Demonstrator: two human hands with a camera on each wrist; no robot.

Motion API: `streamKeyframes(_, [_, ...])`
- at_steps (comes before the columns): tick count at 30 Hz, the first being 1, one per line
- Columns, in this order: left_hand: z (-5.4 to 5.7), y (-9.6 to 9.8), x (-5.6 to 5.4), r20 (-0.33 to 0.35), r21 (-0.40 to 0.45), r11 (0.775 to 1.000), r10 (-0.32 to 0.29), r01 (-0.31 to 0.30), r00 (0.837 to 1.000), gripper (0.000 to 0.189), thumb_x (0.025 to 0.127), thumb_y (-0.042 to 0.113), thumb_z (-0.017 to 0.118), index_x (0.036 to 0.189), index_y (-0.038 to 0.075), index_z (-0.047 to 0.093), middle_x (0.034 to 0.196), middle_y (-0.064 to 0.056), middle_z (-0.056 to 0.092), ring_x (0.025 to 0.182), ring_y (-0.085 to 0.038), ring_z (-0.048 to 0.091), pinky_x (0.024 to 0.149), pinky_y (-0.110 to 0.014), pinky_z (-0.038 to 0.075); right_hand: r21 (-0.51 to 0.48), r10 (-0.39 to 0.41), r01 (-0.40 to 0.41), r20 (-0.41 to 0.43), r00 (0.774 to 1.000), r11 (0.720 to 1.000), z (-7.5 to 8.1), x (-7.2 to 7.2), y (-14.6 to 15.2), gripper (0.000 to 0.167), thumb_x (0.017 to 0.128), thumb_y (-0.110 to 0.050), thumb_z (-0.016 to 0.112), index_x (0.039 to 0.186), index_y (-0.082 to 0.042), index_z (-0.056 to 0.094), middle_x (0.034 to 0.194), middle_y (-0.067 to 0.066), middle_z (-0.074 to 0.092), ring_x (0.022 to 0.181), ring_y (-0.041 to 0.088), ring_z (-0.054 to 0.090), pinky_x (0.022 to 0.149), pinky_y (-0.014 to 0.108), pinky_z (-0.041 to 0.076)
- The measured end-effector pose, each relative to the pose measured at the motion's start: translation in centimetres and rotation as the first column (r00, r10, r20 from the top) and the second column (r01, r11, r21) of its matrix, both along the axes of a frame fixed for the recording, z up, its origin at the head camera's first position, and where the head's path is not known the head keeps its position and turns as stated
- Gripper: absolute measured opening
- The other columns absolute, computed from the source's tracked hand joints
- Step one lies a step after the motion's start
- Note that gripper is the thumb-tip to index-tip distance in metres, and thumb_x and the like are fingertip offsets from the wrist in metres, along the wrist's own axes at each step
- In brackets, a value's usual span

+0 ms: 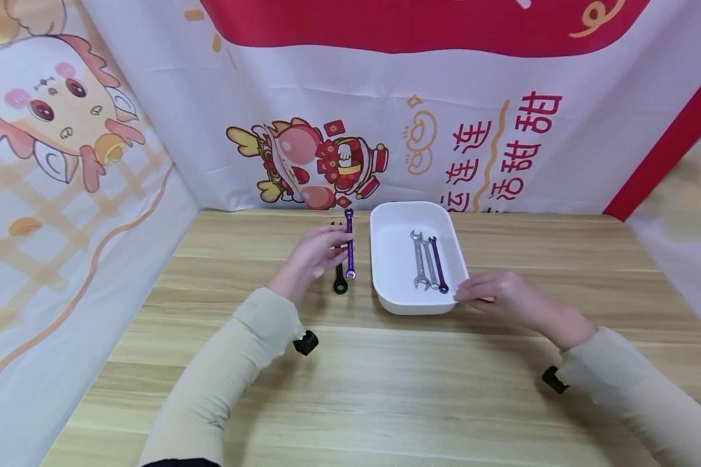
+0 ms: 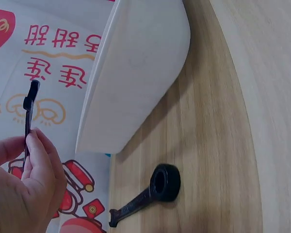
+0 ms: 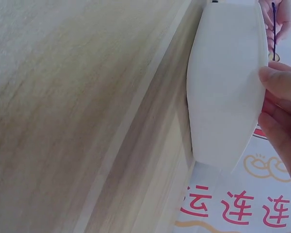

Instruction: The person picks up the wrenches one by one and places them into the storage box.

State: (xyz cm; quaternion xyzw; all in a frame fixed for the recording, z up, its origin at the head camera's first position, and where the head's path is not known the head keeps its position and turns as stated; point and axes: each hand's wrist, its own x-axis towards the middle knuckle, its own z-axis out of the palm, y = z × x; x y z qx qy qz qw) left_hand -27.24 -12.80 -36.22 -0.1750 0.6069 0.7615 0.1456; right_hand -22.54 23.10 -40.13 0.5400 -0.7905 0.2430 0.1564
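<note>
My left hand (image 1: 317, 253) pinches a purple wrench (image 1: 350, 250) between thumb and fingers, left of the white bin. In the left wrist view the wrench (image 2: 28, 109) stands on edge above the table. A black wrench (image 1: 340, 279) lies on the wood just under that hand, its ring end toward me and its shaft partly hidden by the fingers. My right hand (image 1: 499, 295) grips the near right corner of the white bin (image 1: 391, 279), thumb outside the rim in the right wrist view. Inside the bin lie two silver wrenches (image 1: 419, 259) and a purple wrench (image 1: 439, 264), side by side.
The wood-grain table (image 1: 350, 389) ends at a printed cloth backdrop (image 1: 210, 97) just behind the bin. Another printed cloth (image 1: 64, 227) hangs along the left side. A small black device (image 1: 306, 342) sits at the left cuff, another (image 1: 555, 379) at the right.
</note>
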Motion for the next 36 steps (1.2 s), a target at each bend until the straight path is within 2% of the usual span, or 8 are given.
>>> streamKeyframes(1, [0.1, 0.3, -0.1, 0.002, 0.000, 1.000, -0.003, 0.003, 1.000, 0.040, 0.098, 0.001, 0.065, 0.137, 0.003, 0.059, 0.122, -0.012, 0.063, 0.086, -0.015, 0.062, 0.076, -0.020, 0.056, 0.000, -0.004, 0.004, 0.006, 1.000, 1.000, 0.0, 0.0, 0.1, 0.012, 0.089, -0.016, 0.081, 0.098, -0.008, 0.081, 0.100, 0.008, 0.077, 0.090, 0.026, 0.074, 0.081, 0.032, 0.060])
streamKeyframes(2, [0.2, 0.6, -0.1, 0.004, 0.002, 1.000, -0.004, 0.004, 1.000, 0.040, 0.097, 0.001, 0.066, 0.137, 0.003, 0.060, 0.120, -0.011, 0.063, 0.086, -0.015, 0.062, 0.076, -0.020, 0.056, 0.001, -0.009, 0.009, 0.013, 1.000, 1.000, 0.0, 0.1, 0.1, 0.019, 0.081, -0.005, 0.087, 0.098, -0.008, 0.081, 0.100, 0.008, 0.077, 0.090, 0.026, 0.074, 0.081, 0.032, 0.060])
streamKeyframes(4, [0.2, 1.1, -0.2, 0.008, 0.008, 1.000, -0.007, 0.007, 1.000, 0.038, 0.098, 0.001, 0.065, 0.135, 0.003, 0.061, 0.113, -0.009, 0.064, 0.084, -0.015, 0.062, 0.075, -0.020, 0.056, 0.004, -0.023, 0.023, 0.024, 0.999, 1.000, 0.1, 0.2, 0.0, 0.040, 0.064, 0.012, 0.089, 0.098, -0.008, 0.081, 0.100, 0.008, 0.077, 0.090, 0.026, 0.074, 0.080, 0.034, 0.060])
streamKeyframes(9, [0.4, 2.3, -0.2, 0.015, 0.023, 0.999, -0.027, 0.027, 1.000, 0.031, 0.099, 0.001, 0.064, 0.130, 0.002, 0.063, 0.101, -0.005, 0.064, 0.082, -0.015, 0.061, 0.073, -0.020, 0.055, 0.011, -0.051, 0.050, 0.042, 0.998, 0.999, 0.3, 0.4, -0.2, 0.040, 0.064, 0.013, 0.089, 0.097, -0.008, 0.081, 0.099, 0.008, 0.077, 0.090, 0.025, 0.075, 0.079, 0.036, 0.061])
streamKeyframes(19, [0.2, 3.9, -0.8, 0.007, -0.022, 0.998, -0.058, 0.058, 0.998, 0.036, 0.099, 0.003, 0.066, 0.134, 0.003, 0.063, 0.108, -0.009, 0.067, 0.088, -0.017, 0.063, 0.082, -0.023, 0.057, -0.010, -0.066, 0.067, 0.054, 0.996, 0.998, 0.0, 0.4, -0.3, 0.038, 0.065, 0.014, 0.087, 0.096, -0.008, 0.082, 0.099, 0.008, 0.078, 0.090, 0.026, 0.075, 0.078, 0.036, 0.061])
streamKeyframes(27, [0.0, 4.9, -1.5, -0.020, -0.039, 0.997, -0.068, 0.067, 0.997, 0.040, 0.096, -0.001, 0.067, 0.136, 0.005, 0.062, 0.109, -0.009, 0.065, 0.086, -0.016, 0.062, 0.077, -0.021, 0.058, -0.021, -0.066, 0.067, 0.051, 0.997, 0.998, -0.2, 0.4, -0.3, 0.038, 0.064, 0.013, 0.088, 0.096, -0.009, 0.082, 0.099, 0.008, 0.078, 0.090, 0.026, 0.075, 0.080, 0.035, 0.060])
streamKeyframes(30, [-0.2, 5.4, -1.7, -0.019, -0.046, 0.996, -0.083, 0.082, 0.996, 0.041, 0.096, -0.001, 0.068, 0.137, 0.004, 0.061, 0.111, -0.010, 0.065, 0.086, -0.016, 0.062, 0.077, -0.021, 0.058, -0.025, -0.071, 0.073, 0.062, 0.996, 0.997, -0.2, 0.4, -0.3, 0.038, 0.065, 0.012, 0.088, 0.096, -0.009, 0.082, 0.100, 0.007, 0.078, 0.091, 0.026, 0.074, 0.082, 0.033, 0.060])
streamKeyframes(36, [-0.4, 6.3, -2.1, -0.009, -0.067, 0.994, -0.093, 0.092, 0.996, 0.040, 0.097, 0.001, 0.069, 0.136, 0.005, 0.063, 0.116, -0.012, 0.066, 0.087, -0.016, 0.064, 0.079, -0.022, 0.059, -0.044, -0.082, 0.086, 0.079, 0.993, 0.995, -0.4, 0.6, -0.2, 0.040, 0.065, 0.014, 0.086, 0.097, -0.010, 0.082, 0.100, 0.006, 0.078, 0.091, 0.026, 0.074, 0.090, 0.019, 0.054])
